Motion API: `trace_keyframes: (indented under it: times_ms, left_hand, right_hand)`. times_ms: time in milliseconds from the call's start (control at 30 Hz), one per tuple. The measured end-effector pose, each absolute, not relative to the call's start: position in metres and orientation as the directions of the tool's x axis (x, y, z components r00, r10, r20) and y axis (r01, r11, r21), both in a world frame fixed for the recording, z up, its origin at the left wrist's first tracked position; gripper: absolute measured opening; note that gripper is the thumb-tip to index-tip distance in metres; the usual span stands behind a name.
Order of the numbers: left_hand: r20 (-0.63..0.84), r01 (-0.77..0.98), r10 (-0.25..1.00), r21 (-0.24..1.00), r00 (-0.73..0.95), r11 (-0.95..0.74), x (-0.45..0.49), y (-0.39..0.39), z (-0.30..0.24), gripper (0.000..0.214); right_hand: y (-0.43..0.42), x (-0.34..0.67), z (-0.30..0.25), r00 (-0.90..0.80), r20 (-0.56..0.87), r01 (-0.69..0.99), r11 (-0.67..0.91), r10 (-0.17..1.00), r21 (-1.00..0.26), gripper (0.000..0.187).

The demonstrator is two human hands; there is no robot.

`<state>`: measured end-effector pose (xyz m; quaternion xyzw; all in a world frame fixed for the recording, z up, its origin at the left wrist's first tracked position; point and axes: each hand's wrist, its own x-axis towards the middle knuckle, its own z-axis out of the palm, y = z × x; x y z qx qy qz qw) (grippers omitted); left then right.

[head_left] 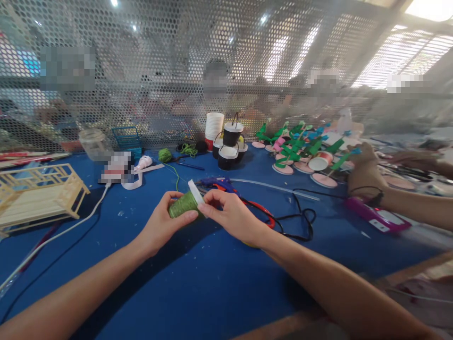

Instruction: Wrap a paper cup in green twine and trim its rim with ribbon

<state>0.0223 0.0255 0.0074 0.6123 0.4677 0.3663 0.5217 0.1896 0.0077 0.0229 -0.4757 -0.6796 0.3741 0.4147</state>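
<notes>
My left hand (163,218) is wrapped round a small paper cup (184,204) covered in green yarn, lying on its side above the blue table (198,283). My right hand (231,215) pinches the cup's white rim from the right. A thin green strand runs from the cup back to a green yarn ball (164,155). Just behind my hands lies a blue glue gun (215,182), with red-handled scissors (260,212) beside my right wrist.
A stick-built model bed (37,193) stands at the left, a white cable (71,226) beside it. White and black cups (226,139) stand behind, paper flower crafts (300,148) at back right. Another person's hand (364,177) rests at the right by a pink device (375,215). A perforated screen closes the back.
</notes>
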Motion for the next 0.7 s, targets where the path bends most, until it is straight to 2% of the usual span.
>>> trace_keyframes:
  times_ms: [233,467,700]
  left_hand:
    - [-0.12,0.212,0.936,0.976,0.332,0.05,0.0204,0.0262,0.017,0.055]
    - [-0.095,0.202,0.928,0.979,0.36,0.021,0.0231,0.0231,0.0143,0.044]
    - [0.072,0.348,0.933,0.915,0.354,-0.203,0.021,0.0227,0.0073,0.036]
  right_hand:
    - [0.0026,0.1883,0.024,-0.257,0.195,0.382,0.285,0.947,-0.879,0.018]
    - [0.0023,0.189,0.0214,-0.276,0.199,0.404,0.302,0.94,-0.864,0.018]
    - [0.002,0.1866,0.0181,-0.263,0.193,0.352,0.28,0.945,-0.893,0.019]
